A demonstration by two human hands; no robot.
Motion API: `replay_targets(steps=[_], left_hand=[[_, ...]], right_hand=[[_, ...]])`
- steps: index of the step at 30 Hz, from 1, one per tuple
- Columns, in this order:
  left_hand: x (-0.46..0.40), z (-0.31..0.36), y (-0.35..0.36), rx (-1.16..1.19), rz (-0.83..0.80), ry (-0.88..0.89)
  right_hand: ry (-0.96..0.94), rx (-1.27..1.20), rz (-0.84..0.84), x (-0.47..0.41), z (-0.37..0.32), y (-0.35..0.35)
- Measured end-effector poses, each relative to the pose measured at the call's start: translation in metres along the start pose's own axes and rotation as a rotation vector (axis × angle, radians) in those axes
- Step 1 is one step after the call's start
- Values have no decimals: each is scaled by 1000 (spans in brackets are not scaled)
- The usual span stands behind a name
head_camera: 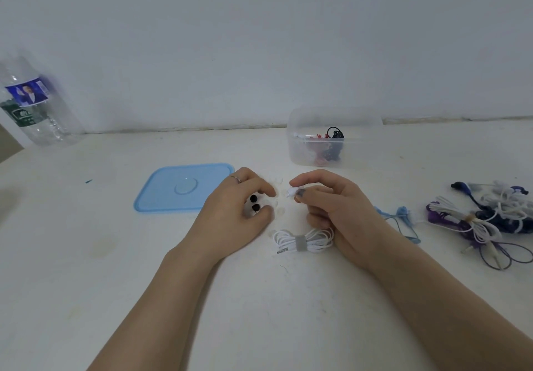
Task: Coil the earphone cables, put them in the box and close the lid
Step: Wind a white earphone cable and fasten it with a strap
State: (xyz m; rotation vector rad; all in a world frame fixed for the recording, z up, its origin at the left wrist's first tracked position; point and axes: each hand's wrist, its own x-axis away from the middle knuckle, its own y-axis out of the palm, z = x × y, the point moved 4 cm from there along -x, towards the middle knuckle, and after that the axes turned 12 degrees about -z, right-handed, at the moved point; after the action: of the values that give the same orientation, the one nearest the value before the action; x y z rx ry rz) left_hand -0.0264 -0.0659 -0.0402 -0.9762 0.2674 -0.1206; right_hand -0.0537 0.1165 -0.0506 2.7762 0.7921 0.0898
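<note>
Head view, my hands over the white table (86, 255). My left hand (236, 212) rests on the tabletop with fingers curled, and two small black ear tips (254, 202) sit tucked between thumb and forefinger; a ring (236, 179) shows on one finger. My right hand (328, 206) hovers beside it, thumb and forefinger pinching a small white earbud (292, 191). Just below the right hand lies a coiled white earphone cable (302, 240), bound at the middle with a grey strap (300, 243), touching the heel of that hand. The clear plastic box (331, 137) stands farther back, open, with red and black earphones (328, 142) inside. Its blue lid (178, 189) lies flat left of my left hand, just beside it. To the right, a light blue earphone (401, 215), then a tangled heap of purple, white and dark blue cables (484, 217). A clear water bottle (31, 102) stands far left by the wall.
</note>
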Motion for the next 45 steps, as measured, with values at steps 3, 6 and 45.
replay_targets(steps=[3,6,45], left_hand=[[-2,2,3,-21,-25,0],[-3,2,3,-19,-17,22],[4,29,-6,207,24,114]], right_hand=[[-1,-1,0,0,0,1],[-5,0,5,1,-1,1],[-43,52,22,1,-2,2]])
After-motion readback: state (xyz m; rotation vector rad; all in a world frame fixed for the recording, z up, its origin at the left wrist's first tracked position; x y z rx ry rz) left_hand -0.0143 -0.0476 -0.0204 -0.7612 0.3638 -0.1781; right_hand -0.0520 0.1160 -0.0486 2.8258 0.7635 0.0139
